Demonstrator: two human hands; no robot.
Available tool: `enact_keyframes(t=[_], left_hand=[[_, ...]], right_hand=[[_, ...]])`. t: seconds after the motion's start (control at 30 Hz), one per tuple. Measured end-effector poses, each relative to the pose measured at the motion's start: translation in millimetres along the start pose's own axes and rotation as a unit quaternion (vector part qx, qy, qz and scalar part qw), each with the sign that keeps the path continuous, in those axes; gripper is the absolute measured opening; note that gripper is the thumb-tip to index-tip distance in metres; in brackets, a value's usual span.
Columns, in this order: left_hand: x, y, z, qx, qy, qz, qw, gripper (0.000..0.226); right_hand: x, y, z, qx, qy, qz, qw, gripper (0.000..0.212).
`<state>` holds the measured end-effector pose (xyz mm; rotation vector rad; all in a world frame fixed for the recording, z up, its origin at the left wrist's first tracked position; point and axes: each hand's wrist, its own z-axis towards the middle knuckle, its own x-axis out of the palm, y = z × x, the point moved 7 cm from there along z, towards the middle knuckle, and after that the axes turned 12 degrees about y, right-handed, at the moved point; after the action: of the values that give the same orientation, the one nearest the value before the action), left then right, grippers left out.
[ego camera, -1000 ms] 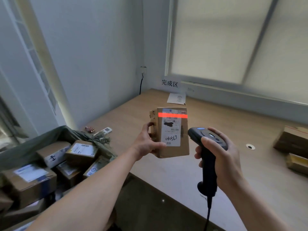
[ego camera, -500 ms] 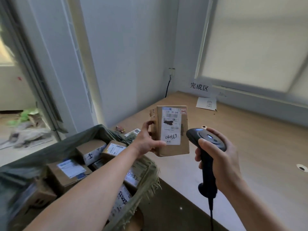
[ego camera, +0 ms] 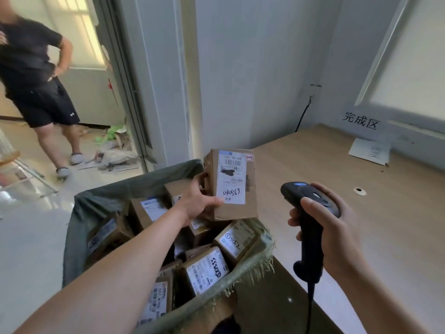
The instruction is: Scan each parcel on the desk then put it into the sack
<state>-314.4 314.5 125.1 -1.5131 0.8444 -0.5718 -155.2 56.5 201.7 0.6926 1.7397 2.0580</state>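
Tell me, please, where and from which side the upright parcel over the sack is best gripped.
Grip the parcel across its narrow thickness at the lower left edge, coming from the left as the left hand does: it stands upright, label toward the camera, leaving the barcode uncovered.

The sack (ego camera: 134,183) sits at seven o'clock, just left of the desk (ego camera: 385,237), which spreads from two to five o'clock. Boxes (ego camera: 207,268) lie packed in the sack. The parcel (ego camera: 234,184), held in the left hand (ego camera: 197,201), hangs over the sack's right side, near the desk's left edge. The scanner (ego camera: 310,213), gripped in the right hand (ego camera: 337,227), is at four o'clock from the parcel, over the desk's near edge. A sheet of paper (ego camera: 369,150) lies on the desk at two o'clock, below a wall sign (ego camera: 361,121). A person (ego camera: 36,80) stands at ten o'clock, beyond the sack.
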Motion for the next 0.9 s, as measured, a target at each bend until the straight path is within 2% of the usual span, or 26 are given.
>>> enact_keyframes(t=[0.13, 0.27, 0.4, 0.53, 0.63, 0.83, 0.9], left_hand=[[-41.2, 31.9, -22.4, -0.047, -0.069, -0.046, 0.995, 0.071], [-68.7, 69.6, -44.6, -0.095, -0.107, -0.081, 0.986, 0.078], [-76.6, 110.0, -54.5, -0.152, -0.102, -0.144, 0.973, 0.053], [-74.8, 127.7, -53.0, -0.189, -0.085, -0.155, 0.966, 0.027], [-80.9, 130.7, -49.2, -0.199, -0.070, -0.155, 0.965, 0.026], [-116.3, 131.6, -40.1, -0.240, -0.067, -0.163, 0.955, 0.021], [-124.8, 133.3, -36.8, -0.262, -0.051, -0.145, 0.953, 0.024]], right_hand=[[23.1, -12.7, 10.5, 0.015, 0.034, 0.007, 0.999, 0.045], [46.1, -27.7, 18.0, 0.028, 0.054, 0.020, 0.998, 0.042], [61.4, -43.3, 21.1, 0.046, 0.060, 0.033, 0.997, 0.051], [63.8, -57.7, 24.6, 0.062, 0.051, 0.022, 0.997, 0.059], [65.2, -63.9, 26.1, 0.069, 0.047, 0.021, 0.996, 0.063], [72.1, -74.2, 29.6, 0.079, 0.034, 0.008, 0.996, 0.045], [75.6, -75.5, 30.5, 0.079, 0.033, 0.015, 0.996, 0.051]])
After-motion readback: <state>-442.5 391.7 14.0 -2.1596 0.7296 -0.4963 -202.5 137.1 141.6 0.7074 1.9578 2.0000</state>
